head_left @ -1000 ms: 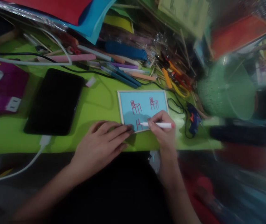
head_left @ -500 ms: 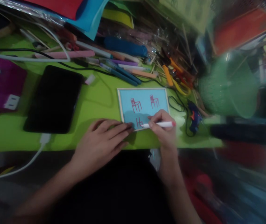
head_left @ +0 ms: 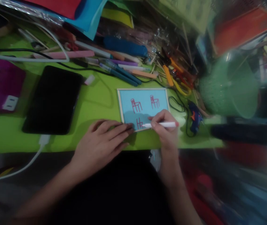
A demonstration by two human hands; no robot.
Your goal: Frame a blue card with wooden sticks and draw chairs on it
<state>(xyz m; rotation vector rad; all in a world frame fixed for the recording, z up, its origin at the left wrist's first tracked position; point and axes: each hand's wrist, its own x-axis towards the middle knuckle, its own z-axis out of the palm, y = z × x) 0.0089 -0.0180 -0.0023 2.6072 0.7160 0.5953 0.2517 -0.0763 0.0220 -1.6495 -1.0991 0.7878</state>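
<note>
A light blue board (head_left: pixel 145 93) with a pale narrow frame lies on the green table. Two red chair drawings (head_left: pixel 136 105) are on its upper half, and a few red lines (head_left: pixel 139 123) stand at the lower left. My right hand (head_left: pixel 165 126) pinches a white marker pen (head_left: pixel 168 124) with a red end. The pen's tip is at the right of those lower lines. Flat on the table, my left hand (head_left: pixel 105 137) has its fingers stretched out, fingertips on the board's lower left corner.
Left of the board lies a black tablet (head_left: pixel 53 100) with a white cable (head_left: pixel 44 139). Pens (head_left: pixel 121 73), orange-handled scissors (head_left: pixel 168 76) and craft sticks clutter the back. To the right are a blue glue gun (head_left: pixel 194 117) and a translucent green container (head_left: pixel 229 84). The table's front edge is close.
My right hand and the marker have shifted slightly to the right, and the lower red drawing has gained a short stroke. My left hand stays in place.
</note>
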